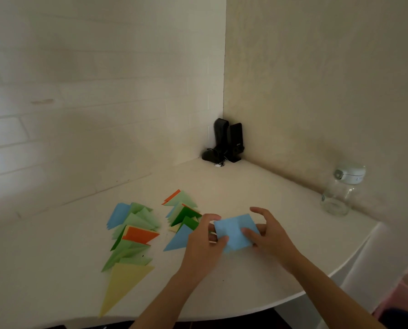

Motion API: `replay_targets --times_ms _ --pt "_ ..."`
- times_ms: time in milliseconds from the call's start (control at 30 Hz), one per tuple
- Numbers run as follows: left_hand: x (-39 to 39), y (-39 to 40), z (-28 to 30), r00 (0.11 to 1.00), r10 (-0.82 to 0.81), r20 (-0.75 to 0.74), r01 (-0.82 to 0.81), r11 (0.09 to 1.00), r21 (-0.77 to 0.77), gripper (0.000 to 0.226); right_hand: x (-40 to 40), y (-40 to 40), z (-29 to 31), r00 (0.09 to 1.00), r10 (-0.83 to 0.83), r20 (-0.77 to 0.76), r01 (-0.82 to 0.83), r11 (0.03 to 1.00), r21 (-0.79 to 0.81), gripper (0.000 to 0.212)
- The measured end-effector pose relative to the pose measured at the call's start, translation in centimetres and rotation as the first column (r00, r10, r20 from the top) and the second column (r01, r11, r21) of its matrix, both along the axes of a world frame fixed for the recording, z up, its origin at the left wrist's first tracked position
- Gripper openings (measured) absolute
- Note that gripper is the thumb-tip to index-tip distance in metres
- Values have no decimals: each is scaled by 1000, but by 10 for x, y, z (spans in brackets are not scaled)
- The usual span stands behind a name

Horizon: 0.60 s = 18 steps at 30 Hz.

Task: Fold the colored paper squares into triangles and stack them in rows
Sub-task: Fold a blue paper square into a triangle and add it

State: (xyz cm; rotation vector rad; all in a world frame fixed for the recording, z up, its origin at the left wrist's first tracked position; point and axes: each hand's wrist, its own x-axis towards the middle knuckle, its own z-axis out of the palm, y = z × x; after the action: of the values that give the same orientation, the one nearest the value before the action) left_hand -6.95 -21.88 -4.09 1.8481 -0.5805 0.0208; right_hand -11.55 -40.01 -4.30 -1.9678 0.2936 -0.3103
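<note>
A: What are the hands doing just now?

B: Both are working a light blue paper square [235, 231] just above the white desk [257, 193]. The left hand [204, 241] is pinching its near left edge, thumb on top. The right hand [268, 233] is holding the right side, thumb pressing on the sheet, forefinger lifting free. A crease line is showing across the paper, so I am judging the fold as under way, not finished.

A: And how far along is the job looking?

B: Well along. Two rows of folded triangles are lying to the left: the left row [131, 236] running from a blue piece through greens and an orange one down to a large yellow triangle [124, 283], and the second row [182, 217], shorter, ending in a blue triangle [178, 239] just beside the left hand. I am seeing no loose unfolded squares, though some may be out of view.

A: Anything in the way?

B: Nothing close. Two black speakers [229, 141] are standing in the corner, and a clear lidded jar [340, 191] is sitting well apart on the right.
</note>
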Motion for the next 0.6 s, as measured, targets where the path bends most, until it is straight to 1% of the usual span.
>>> replay_targets --times_ms 67,100,133,167,200,233,267,333,400,433,467,500,533,567,600 --pt "-9 12 -1 991 -107 -83 102 993 -56 57 -1 5 0 999 4 -37 -3 1000 30 54" --pt "-12 19 -4 983 -162 -80 159 986 -51 68 -1 6 0 998 17 -66 -14 999 42 53" --pt "-15 26 -7 980 -196 -32 197 980 7 77 -2 8 1 995 35 -98 -30 999 44 52" --pt "-17 32 -12 978 -204 51 198 974 109 80 -2 10 1 990 53 -128 -48 998 37 52" --pt "-17 37 -16 968 -196 159 160 964 212 76 -2 11 1 986 66 -151 -64 998 17 52" --pt "-18 40 -19 945 -179 275 95 952 292 67 -2 13 1 983 76 -169 -80 997 -20 52" --pt "-18 41 -22 910 -164 380 28 941 338 54 -1 15 2 980 85 -181 -100 993 -70 52" --pt "-17 39 -28 835 -160 526 -51 930 364 30 -1 19 3 975 113 -189 -152 967 -203 53" --pt "-16 35 -32 804 -160 573 -65 933 353 8 -2 22 5 976 135 -173 -183 934 -308 53" --pt "-16 34 -34 814 -153 560 -62 936 345 4 -3 21 3 978 137 -157 -183 923 -339 54" --pt "-16 33 -36 831 -142 538 -56 941 334 8 -5 20 1 984 121 -130 -162 912 -378 54" --pt "-15 32 -37 848 -131 513 -49 945 322 11 -7 17 -2 994 81 -73 -105 890 -445 52" --pt "-15 31 -39 861 -122 494 -45 949 312 13 -9 15 -7 998 49 29 -27 854 -519 48" --pt "-16 30 -38 872 -114 476 -39 953 301 14 -13 15 -12 986 51 158 47 830 -555 41" --pt "-16 28 -39 883 -106 458 -33 958 286 14 -17 17 -16 961 84 264 79 831 -551 33"
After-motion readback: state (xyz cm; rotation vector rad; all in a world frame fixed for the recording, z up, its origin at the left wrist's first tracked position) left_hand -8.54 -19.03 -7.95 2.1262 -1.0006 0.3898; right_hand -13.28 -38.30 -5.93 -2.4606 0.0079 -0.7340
